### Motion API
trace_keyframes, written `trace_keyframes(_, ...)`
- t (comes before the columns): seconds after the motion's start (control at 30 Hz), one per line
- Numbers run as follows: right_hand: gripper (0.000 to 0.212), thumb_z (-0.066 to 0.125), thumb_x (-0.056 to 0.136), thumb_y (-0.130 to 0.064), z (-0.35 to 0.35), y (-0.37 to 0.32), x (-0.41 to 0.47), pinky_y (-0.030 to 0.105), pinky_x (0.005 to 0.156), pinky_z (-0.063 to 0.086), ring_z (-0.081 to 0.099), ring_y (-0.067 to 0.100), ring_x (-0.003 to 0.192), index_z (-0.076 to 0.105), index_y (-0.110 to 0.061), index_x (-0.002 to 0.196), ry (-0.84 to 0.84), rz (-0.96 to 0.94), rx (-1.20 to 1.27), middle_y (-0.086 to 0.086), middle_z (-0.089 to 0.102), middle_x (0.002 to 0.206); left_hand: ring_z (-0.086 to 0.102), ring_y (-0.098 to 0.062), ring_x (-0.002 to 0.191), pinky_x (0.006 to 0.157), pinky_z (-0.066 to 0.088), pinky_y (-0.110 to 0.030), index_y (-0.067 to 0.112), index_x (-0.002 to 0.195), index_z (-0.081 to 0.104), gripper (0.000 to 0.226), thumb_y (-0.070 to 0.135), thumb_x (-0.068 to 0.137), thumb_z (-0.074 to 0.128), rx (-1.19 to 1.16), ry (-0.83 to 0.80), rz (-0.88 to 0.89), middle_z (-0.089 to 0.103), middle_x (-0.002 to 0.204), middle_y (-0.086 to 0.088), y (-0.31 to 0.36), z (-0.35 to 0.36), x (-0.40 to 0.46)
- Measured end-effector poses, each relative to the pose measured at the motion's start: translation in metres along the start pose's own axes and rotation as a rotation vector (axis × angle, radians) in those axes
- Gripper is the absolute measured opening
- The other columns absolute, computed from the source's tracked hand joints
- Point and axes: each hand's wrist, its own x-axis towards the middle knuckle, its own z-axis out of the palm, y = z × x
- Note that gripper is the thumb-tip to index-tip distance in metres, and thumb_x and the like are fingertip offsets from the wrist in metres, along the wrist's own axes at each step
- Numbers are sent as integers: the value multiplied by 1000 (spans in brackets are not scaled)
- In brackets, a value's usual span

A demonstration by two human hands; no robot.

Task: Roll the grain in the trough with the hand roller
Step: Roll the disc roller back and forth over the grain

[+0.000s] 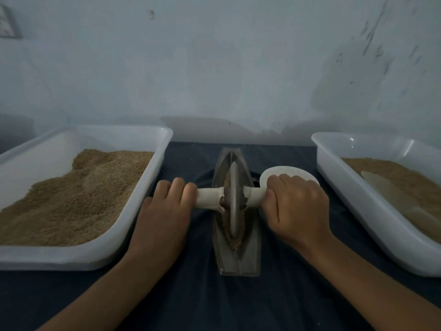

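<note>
Rolling step in hand: left hand (164, 206) and right hand (296, 206) gripping hand roller (232, 201) astride grain (235, 240) in trough (238, 259) at surface centre; next, even lengthwise strokes

The trough (236, 256) is dull grey metal, and the grain (236, 243) packed in it is reddish brown, with a grey disc on the hand roller (233, 199) and off-white handles. Either side of the trough sit plain white trays (133, 240) of sandy tan grain. Under it is a dark navy cloth (274, 304), no pattern, and behind it a pale bluish wall (214, 68) with dark scuffs.
</note>
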Motion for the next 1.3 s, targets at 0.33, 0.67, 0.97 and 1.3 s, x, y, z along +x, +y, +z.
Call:
trace_keyframes(0.33,42,21,100,-35,67,48,93,35,55,24,47,23,65,49,-16,73,-531,205,-91,5,52,73,51,-27,93,57,34,-37,24,92,38,34,14,88,71,38,73,-196,57,93,0,1,38,106)
trace_keyframes(0.67,46,30,103,-36,17,7,37,39,57,49,53,20,55,56,-21,69,-320,144,-77,-5,52,61,46,-28,103,68,48,-40,18,115,44,41,7,83,67,5,-7,-74,48,114,-6,3,12,37)
trace_keyframes(0.97,43,31,101,-36,3,2,15,34,47,40,42,13,48,51,-21,66,-164,81,-6,-9,44,57,49,-27,97,69,50,-43,16,123,48,46,8,83,68,101,-5,-24,49,113,-6,1,2,8)
trace_keyframes(1.3,24,28,99,-24,71,56,121,38,63,33,53,27,77,47,-13,90,-884,150,-85,10,56,88,56,-25,97,65,40,-39,23,102,59,26,36,89,77,24,-38,-297,64,94,-2,4,32,121)
